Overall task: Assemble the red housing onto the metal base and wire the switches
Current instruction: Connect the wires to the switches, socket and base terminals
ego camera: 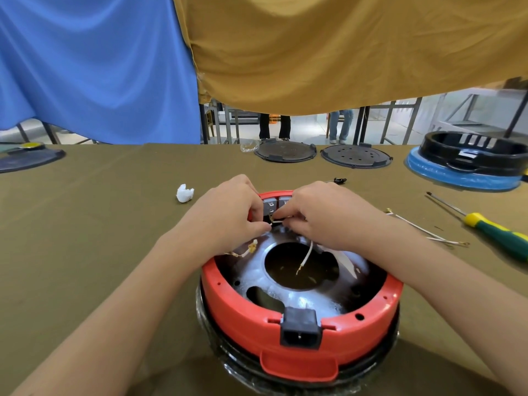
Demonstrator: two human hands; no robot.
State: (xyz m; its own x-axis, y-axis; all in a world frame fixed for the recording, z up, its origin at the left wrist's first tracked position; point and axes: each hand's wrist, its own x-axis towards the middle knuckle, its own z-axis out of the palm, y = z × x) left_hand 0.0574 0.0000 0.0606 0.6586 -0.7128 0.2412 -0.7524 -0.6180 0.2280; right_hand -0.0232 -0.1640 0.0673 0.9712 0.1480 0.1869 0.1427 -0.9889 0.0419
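Observation:
The red housing (303, 332) sits around the shiny metal base (300, 298) in front of me, with a black power socket (300, 328) at its near rim. Grey switches (271, 205) are mounted at the far rim. My left hand (228, 212) and my right hand (320, 215) meet there, both pinching a thin white wire (276, 221) beside the switches. A loose white wire end (305, 257) hangs over the base's round hole. Another wire with a yellowish connector (251, 247) lies by my left wrist.
A green-and-yellow screwdriver (497, 230) and spare white wires (423, 230) lie at the right. A crumpled white tissue (184, 192) is at the left. Two black round lids (285, 152) and a black-and-blue housing (468, 164) stand at the table's far edge.

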